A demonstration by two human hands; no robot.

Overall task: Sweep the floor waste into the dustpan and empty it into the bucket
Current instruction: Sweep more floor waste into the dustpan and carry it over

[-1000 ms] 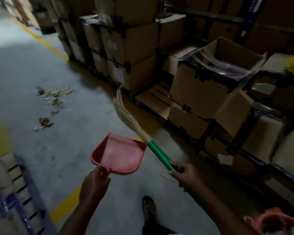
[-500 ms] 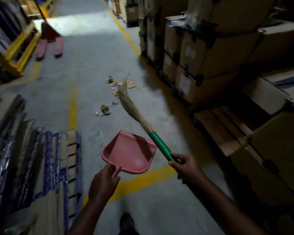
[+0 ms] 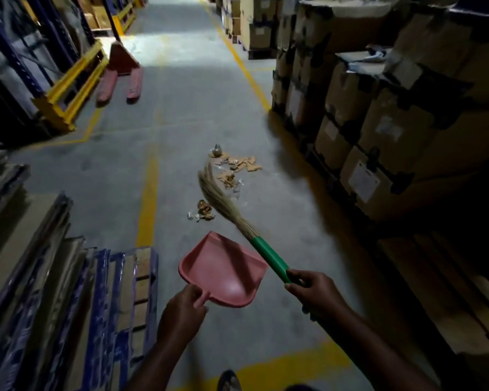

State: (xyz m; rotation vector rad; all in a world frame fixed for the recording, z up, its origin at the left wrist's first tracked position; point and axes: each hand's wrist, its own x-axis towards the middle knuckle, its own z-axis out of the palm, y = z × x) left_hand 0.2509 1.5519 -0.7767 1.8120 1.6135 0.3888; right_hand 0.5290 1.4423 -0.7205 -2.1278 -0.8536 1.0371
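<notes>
In the aisle of a dim storeroom, head view: a person holds a pink dustpan (image 3: 223, 269) up off the grey floor (image 3: 181, 131). The left hand (image 3: 181, 314) is just behind the dustpan, fingers curled tight round its short handle. The right hand (image 3: 314, 292) is just right of the dustpan, fingers wrapped round the green handle (image 3: 268, 256) of a broom (image 3: 220, 201). The broom's straw end sticks up & away past the far edge of the dustpan, tip pointing down the aisle.

The floor waste (image 3: 235, 167) lies on the floor beyond the dustpan: torn brown card bits & some clear scraps, w/ a big heap further off & a small clump (image 3: 203, 210) nearer. The straw end crosses in front of the waste; can't tell if it touches.

Left of the dustpan are a yellow line (image 3: 147, 198) & a blue pallet (image 3: 119, 292) by flat card sheets. Right of the dustpan are stacked brown boxes (image 3: 350, 108). Far beyond the dustpan, to the left, sits a red pallet truck (image 3: 122, 71). Behind the dustpan, at the bottom edge, is a shoe tip (image 3: 229, 380).
</notes>
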